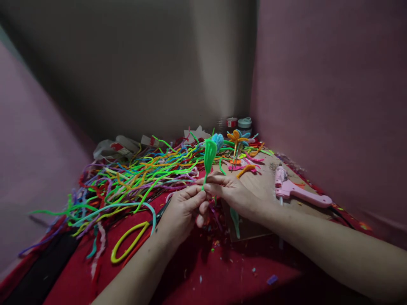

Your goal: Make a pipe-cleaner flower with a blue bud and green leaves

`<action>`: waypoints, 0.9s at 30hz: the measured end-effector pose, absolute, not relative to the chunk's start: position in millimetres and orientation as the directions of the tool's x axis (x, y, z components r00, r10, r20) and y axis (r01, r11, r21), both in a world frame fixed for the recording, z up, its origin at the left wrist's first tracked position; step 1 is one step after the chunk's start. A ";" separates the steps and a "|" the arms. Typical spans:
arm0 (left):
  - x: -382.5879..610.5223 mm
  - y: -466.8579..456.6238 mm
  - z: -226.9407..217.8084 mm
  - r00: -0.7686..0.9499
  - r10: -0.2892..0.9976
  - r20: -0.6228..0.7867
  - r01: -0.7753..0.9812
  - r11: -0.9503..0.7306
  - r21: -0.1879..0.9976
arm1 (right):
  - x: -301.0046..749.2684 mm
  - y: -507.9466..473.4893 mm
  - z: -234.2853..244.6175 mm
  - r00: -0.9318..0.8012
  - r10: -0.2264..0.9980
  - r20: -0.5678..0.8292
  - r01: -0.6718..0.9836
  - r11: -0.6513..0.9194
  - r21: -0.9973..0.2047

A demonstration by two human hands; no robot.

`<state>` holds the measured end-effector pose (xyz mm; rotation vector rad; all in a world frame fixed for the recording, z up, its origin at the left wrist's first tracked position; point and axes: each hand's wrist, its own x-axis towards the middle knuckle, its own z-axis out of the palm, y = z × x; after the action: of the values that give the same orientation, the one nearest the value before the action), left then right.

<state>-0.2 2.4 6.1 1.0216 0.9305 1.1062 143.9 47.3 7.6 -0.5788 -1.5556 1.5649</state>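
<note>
Both my hands meet over a red cloth and pinch the thin stem of a green pipe-cleaner leaf that stands upright above my fingers. My left hand grips the stem from the left with thumb and fingers closed. My right hand grips it from the right, fingers pressed together. A teal pipe cleaner piece hangs down below my right hand. Just behind the leaf sits a light blue fuzzy piece.
A big tangle of coloured pipe cleaners covers the left and middle. Yellow-handled scissors lie by my left wrist. A pink glue gun rests on a cardboard sheet at right. An orange pipe-cleaner flower and small jars stand near the corner walls.
</note>
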 end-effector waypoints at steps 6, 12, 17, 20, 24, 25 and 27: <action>-2.6 5.5 2.5 0.347 0.934 -0.081 -0.415 0.230 0.880 | 148.6 46.1 18.8 -0.595 0.774 0.217 -0.179 0.136 -0.974; -6.3 5.8 -0.5 0.488 0.872 -0.039 -0.505 0.318 0.802 | 151.5 50.9 9.5 -0.688 0.677 0.262 -0.228 0.141 -0.963; -9.6 3.7 -0.3 0.547 0.837 -0.004 -0.505 0.334 0.796 | 152.2 49.6 7.0 -0.696 0.646 0.313 -0.271 0.167 -0.948; -7.0 4.8 0.7 0.462 0.885 -0.055 -0.396 0.261 0.880 | 150.2 47.8 9.2 -0.608 0.722 0.330 -0.211 0.253 -0.944; 3.0 5.1 -6.4 0.102 0.995 0.012 0.102 -0.022 0.994 | 143.6 50.1 1.6 -0.536 0.796 0.281 -0.142 0.243 -0.960; 5.1 4.4 -9.7 0.022 0.994 0.106 0.252 -0.108 0.962 | 142.0 50.9 -1.6 -0.511 0.811 0.285 -0.137 0.250 -0.959; 7.3 2.4 -16.1 -0.057 0.954 0.293 0.470 -0.233 0.851 | 139.7 51.6 -7.0 -0.472 0.824 0.315 -0.118 0.295 -0.948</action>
<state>7.3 2.4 -16.1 1.7177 1.5184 1.2515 139.7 51.6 -7.0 -0.6511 -1.6689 1.3212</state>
